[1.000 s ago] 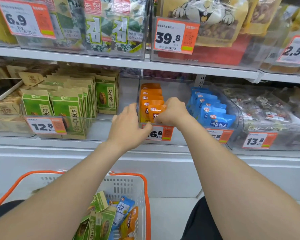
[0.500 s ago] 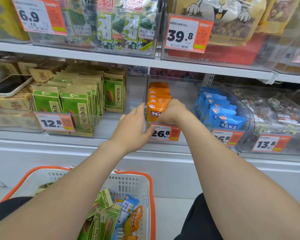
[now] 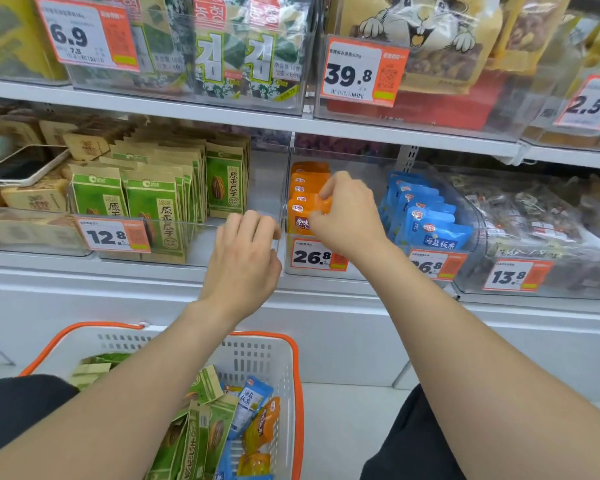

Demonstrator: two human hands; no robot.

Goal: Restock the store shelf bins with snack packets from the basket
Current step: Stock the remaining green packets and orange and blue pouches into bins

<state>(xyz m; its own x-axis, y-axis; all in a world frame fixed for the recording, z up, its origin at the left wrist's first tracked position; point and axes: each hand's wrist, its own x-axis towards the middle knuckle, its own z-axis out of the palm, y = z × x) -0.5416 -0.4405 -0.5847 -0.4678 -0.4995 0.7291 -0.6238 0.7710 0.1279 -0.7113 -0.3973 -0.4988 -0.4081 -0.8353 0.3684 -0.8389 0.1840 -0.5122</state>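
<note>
My left hand [image 3: 245,252] has slid left, off the 26.8 price tag [image 3: 312,256] and away from my right hand [image 3: 349,218], which has climbed to the top of the front orange packet [image 3: 303,218].

At the far left a phone [image 3: 21,166], cut by the frame edge, lies on brown packets [image 3: 35,199]. Green packets [image 3: 153,202] fill the next bin.

In the lower left the basket [image 3: 297,375], partly behind my forearm and cut off below, holds green, blue and orange packets.

My left fingers curl at the bin fronts with their tips hidden, so I cannot tell whether they grip anything. The hands are apart.

My right hand pinches the orange packet's top edge inside its clear bin [image 3: 291,268]. Blue packets [image 3: 426,216] stand to its right, and the bin beyond them is a blur.
</note>
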